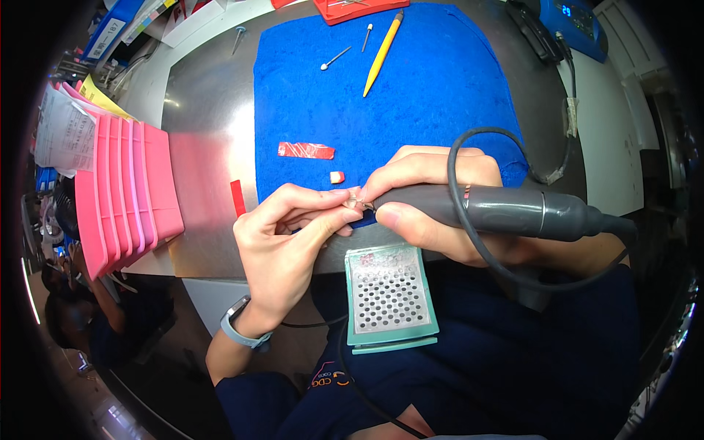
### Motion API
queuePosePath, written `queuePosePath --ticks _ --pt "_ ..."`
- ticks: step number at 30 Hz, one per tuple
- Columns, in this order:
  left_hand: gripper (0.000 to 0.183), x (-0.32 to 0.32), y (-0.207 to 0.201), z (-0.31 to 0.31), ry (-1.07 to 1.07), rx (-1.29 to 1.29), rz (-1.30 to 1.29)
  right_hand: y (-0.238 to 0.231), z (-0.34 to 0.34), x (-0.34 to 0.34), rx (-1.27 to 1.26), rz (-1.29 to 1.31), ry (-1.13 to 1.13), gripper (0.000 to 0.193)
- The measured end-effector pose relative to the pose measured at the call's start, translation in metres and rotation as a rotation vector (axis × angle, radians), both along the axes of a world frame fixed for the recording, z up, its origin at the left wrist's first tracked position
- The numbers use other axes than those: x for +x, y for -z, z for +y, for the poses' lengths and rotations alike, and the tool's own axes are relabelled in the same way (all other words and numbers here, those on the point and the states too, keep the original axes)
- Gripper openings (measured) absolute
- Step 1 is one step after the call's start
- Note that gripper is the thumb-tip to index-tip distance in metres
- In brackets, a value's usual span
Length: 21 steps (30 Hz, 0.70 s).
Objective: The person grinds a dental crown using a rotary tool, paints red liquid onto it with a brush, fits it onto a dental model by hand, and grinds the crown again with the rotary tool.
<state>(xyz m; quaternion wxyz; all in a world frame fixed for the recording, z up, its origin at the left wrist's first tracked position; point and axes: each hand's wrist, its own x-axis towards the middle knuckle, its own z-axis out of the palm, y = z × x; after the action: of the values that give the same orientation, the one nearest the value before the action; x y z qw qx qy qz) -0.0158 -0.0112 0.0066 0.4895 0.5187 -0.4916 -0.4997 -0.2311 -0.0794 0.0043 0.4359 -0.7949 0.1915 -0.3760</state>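
A dark grey corded rotary handpiece (506, 211) lies in my right hand (433, 176), gripped like a pen with its tip pointing left. My left hand (282, 227) pinches a small pale, partly clear piece (354, 198) between thumb and fingertips. The handpiece's tip meets or nearly touches that piece; the fingers hide the exact contact. Just beyond my fingertips, a small red-and-white block (336, 177) sits on a blue cloth (308, 88). A strip of red tape (306, 151) lies behind it. Below the hands is a green-framed perforated metal grille (389, 293).
Two white-tipped burs (336, 59) and a yellow pencil-like tool (383, 55) lie farther back. Pink stacked trays (128, 191) stand left, near another red strip (237, 198). A red tray (359, 9) and blue control unit (576, 28) are behind. The handpiece cord (469, 139) loops over my right hand.
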Motion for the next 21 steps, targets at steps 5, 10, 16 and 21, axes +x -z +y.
queuePosePath --ticks 5,10,16,21 --pt "0.010 0.0004 0.0004 -0.0002 0.007 -0.004 0.010 0.0042 -0.0003 -0.0003 -0.001 -0.037 0.001 0.024" --pt "0.011 0.0005 0.0008 0.0004 0.010 0.009 0.061 0.0045 0.0004 -0.0002 0.021 -0.050 0.007 0.025" --pt "0.010 0.0015 0.0013 -0.0003 0.009 0.005 0.047 0.0033 0.0001 -0.0018 0.012 -0.014 -0.008 0.025" --pt "0.010 0.0018 -0.0011 -0.0015 0.022 0.026 0.032 0.0007 -0.0014 -0.0008 -0.017 -0.055 -0.009 0.025"
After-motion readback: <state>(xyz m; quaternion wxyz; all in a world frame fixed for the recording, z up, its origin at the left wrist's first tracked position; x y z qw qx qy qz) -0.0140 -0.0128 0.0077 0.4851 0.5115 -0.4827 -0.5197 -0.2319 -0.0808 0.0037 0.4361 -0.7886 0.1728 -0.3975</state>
